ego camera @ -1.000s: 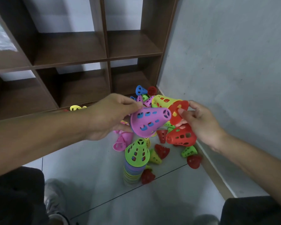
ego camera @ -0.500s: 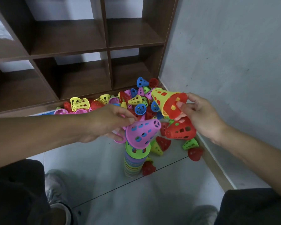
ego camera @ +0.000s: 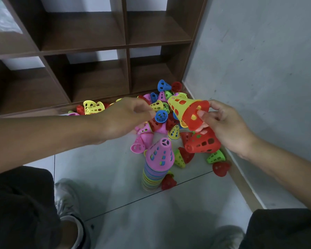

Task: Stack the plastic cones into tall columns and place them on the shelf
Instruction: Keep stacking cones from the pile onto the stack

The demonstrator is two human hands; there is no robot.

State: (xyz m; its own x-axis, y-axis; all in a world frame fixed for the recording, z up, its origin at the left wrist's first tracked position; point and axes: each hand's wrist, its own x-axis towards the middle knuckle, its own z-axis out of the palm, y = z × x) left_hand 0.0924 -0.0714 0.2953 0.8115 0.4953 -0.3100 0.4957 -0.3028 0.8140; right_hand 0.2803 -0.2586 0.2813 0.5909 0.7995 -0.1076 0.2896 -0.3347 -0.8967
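Your right hand (ego camera: 228, 126) at centre right: fingers clamped on a yellow cone (ego camera: 180, 108) with a red cone (ego camera: 197, 115) nested in it, another red cone (ego camera: 203, 142) under the palm. Left hand (ego camera: 126, 117) mid-frame, fingers loosely curled, holding nothing. Stacked column (ego camera: 157, 168), pink cone on top, stands on the floor (ego camera: 101, 168) lower centre, bare floor to its left. Loose cone pile (ego camera: 162, 105) crowds the shelf (ego camera: 97, 47) base and right wall

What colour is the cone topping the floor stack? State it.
Purple top cone, seen in the head view.

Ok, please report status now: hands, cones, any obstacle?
Left hand empty, over pile. Right hand holds nested cones. Pink cone tops column. Loose cones around base.
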